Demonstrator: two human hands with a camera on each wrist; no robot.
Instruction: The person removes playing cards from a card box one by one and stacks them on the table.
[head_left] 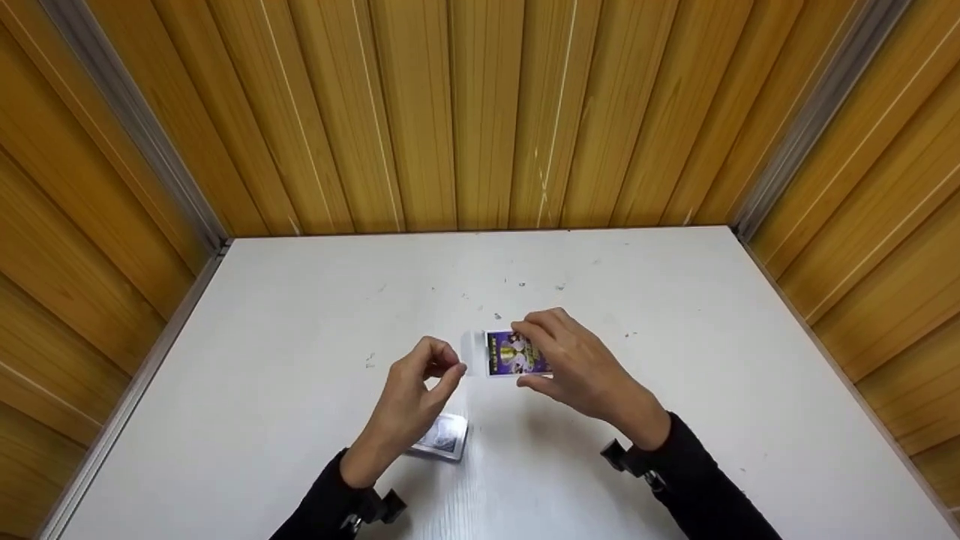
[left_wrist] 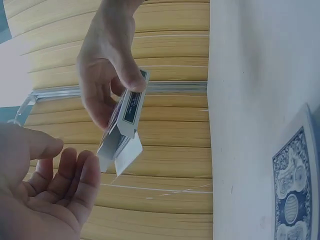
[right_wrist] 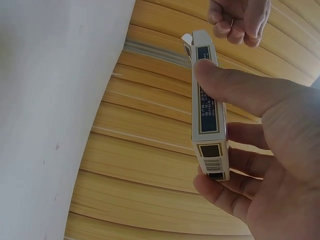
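My right hand (head_left: 581, 367) grips a playing-card box (head_left: 514, 352) by its narrow sides, above the white table. Purple artwork covers the box's face, and dark label panels run along its edge (right_wrist: 207, 112). In the left wrist view, the end flap (left_wrist: 128, 154) of the box stands open toward my left hand (left_wrist: 55, 195). That hand's fingers are loosely bent with nothing seen between them, close to the flap but apart from it. A stack of blue-backed playing cards (head_left: 448, 435) lies on the table, partly hidden beneath the left hand in the head view.
The white table (head_left: 300, 315) carries small dark scuffs toward its middle. Yellow wood-pattern panels (head_left: 480, 112) rise behind it and on both sides, with grey metal posts (head_left: 817, 112) at the back corners.
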